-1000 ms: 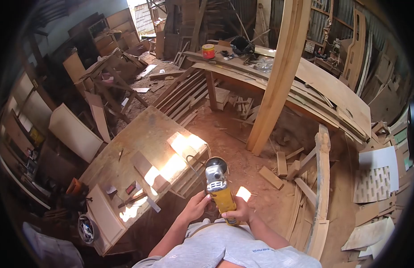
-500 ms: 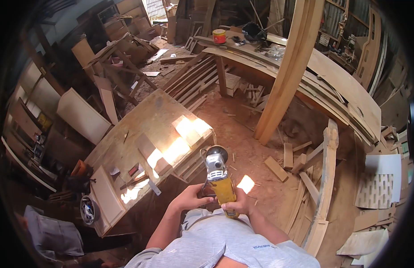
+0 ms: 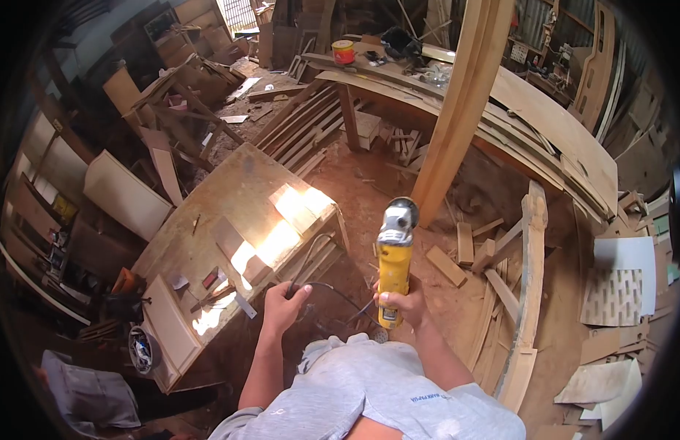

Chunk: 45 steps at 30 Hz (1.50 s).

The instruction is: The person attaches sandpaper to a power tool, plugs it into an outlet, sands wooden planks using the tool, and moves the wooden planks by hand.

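Note:
In the middle of the view, my right hand (image 3: 407, 302) is closed around the yellow body of an angle grinder (image 3: 395, 268). Its silver gear head and dark disc point away from me, near the foot of a wooden post. My left hand (image 3: 283, 304) is closed on a dark power cord (image 3: 338, 290), thumb pressed along it. The cord sags between my two hands, and part of it runs up along the side of the low worktable (image 3: 200, 213). Where the cord meets the grinder is partly hidden by my right hand.
Sunlit wood pieces and a framed panel (image 3: 167, 315) lie on the worktable. A tall wooden post (image 3: 465, 110) rises ahead. Beyond it, a long bench carries boards and a red-yellow can (image 3: 344, 52). Wood offcuts (image 3: 446, 265) and a rough beam (image 3: 532, 271) stand right.
The grinder has shifted right and is now in my right hand alone. My left hand has left it, moved left and taken hold of the cord. The view has turned slightly right.

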Tool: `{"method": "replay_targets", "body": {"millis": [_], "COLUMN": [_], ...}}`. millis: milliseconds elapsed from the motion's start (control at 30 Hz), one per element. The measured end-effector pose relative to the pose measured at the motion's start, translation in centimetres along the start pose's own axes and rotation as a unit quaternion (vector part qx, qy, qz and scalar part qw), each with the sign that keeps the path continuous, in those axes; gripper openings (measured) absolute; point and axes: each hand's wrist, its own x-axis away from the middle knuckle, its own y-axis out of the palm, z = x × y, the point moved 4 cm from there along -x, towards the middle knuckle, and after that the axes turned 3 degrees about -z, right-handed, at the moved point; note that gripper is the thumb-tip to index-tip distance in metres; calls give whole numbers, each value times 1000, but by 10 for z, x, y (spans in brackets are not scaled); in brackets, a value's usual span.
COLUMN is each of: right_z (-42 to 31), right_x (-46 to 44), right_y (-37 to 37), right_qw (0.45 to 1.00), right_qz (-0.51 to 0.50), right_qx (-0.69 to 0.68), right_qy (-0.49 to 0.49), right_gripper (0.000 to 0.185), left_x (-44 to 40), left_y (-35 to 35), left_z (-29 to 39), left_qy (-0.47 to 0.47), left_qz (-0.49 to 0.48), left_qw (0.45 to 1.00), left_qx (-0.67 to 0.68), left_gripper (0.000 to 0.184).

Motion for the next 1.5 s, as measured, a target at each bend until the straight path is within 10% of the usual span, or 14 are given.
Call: {"method": "replay_targets", "body": {"millis": [233,400,633,933,1033,1133,1267,1500], "right_z": [-17,-29,-53,-56,-44,-35,-36,-16], "right_x": [-3,-7,-10,-6,-5,-1,-3,-3], "right_y": [-25,-35,-45,-22,-21,-13,1,21], "right_qw": [980,963,990,980,990,968,870,722], "right_qz": [-35,-34,85,79,-36,-152,-348,-475], "right_qx": [-193,-257,-11,77,-43,-185,-347,-502], "right_qy": [-35,-69,-107,-168,-131,-81,-41,-17], "right_gripper": [73,80,68,50,57,62,70,82], "left_x": [-11,-10,-17,-11,-8,-10,-3,-11], "left_y": [-8,-15,-18,-20,1,25,45,68], "left_z": [-8,-3,4,23,27,14,43,92], "left_qy": [16,72,245,242,338,216,148,159], "left_qz": [8,-18,45,190,168,58,-150,-225], "left_qw": [996,988,941,906,908,971,903,930], "left_qx": [93,-134,-230,-291,-182,88,374,242], "left_gripper": [20,19,21,31,38,44,48,61]}}
